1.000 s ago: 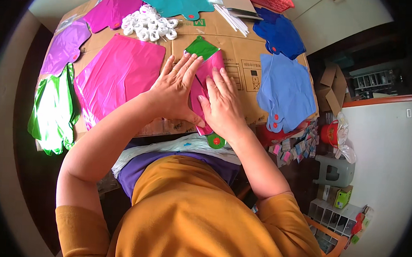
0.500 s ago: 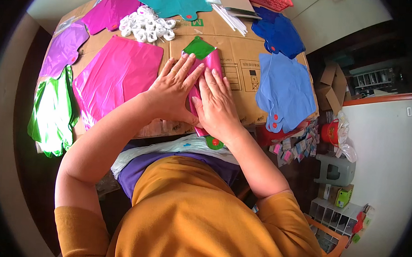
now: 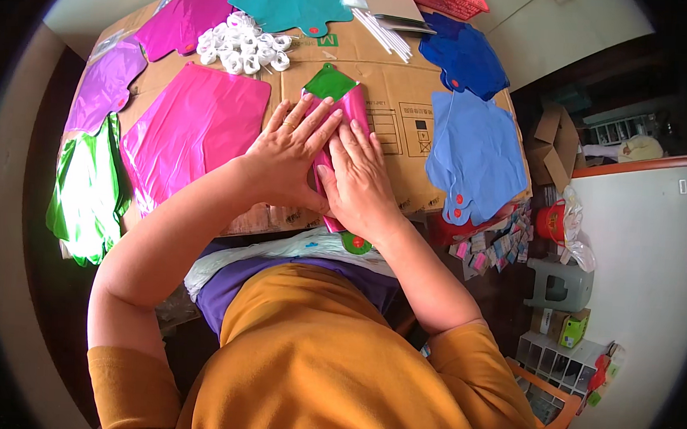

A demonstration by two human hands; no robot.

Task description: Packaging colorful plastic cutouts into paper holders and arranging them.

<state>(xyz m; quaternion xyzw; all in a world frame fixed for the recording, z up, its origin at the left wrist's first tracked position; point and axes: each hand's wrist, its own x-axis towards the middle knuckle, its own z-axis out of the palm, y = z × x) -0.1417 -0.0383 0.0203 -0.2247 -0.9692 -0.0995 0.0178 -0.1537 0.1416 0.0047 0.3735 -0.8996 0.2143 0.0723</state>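
Note:
A narrow folded bundle of shiny pink foil (image 3: 355, 106), apparently a flat foil balloon, lies on the cardboard-covered table in front of me. Green foil (image 3: 325, 81) sticks out at its far end, and a green tab (image 3: 357, 243) with a red dot pokes past the table's near edge. Both palms press down on the bundle. My left hand (image 3: 285, 145) has its fingers spread, and my right hand (image 3: 358, 180) lies flat beside it, fingers stretched forward. The thumbs come close together at the near end. My hands hide the middle of the bundle.
Flat pink foil balloons (image 3: 197, 121) lie to the left, with shiny green ones (image 3: 88, 189) hanging over the edge. Light blue foil balloons (image 3: 475, 148) and dark blue ones (image 3: 464, 58) are at right. White ribbon coils (image 3: 243, 46) and white sticks (image 3: 381, 36) lie farther back.
Both hands stay pressed on the bundle, with only a slight shift in position. My right hand has moved slightly left and nearer to me.

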